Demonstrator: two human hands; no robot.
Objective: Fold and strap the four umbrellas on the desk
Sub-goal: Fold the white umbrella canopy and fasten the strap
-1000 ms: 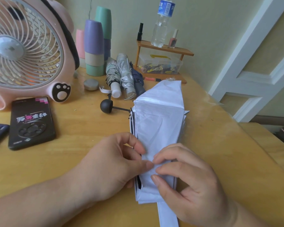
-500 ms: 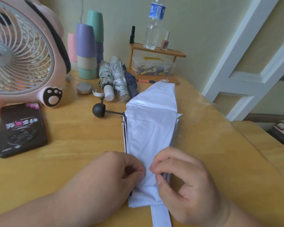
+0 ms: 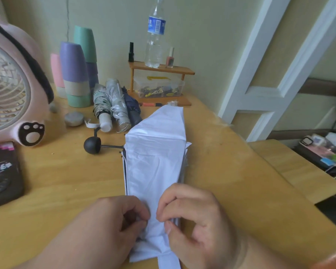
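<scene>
Between both hands (image 3: 109,228) (fingers curled) lies white umbrella (image 3: 155,162).

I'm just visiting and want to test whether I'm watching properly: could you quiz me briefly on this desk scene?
1. True or false: the left hand and the right hand both pinch the fabric of the white umbrella.
2. How many rolled umbrellas lie side by side behind it? A) one B) three C) five
3. Fill in: the water bottle stands on a small wooden ____.

Key: 1 true; 2 B; 3 shelf.
</scene>
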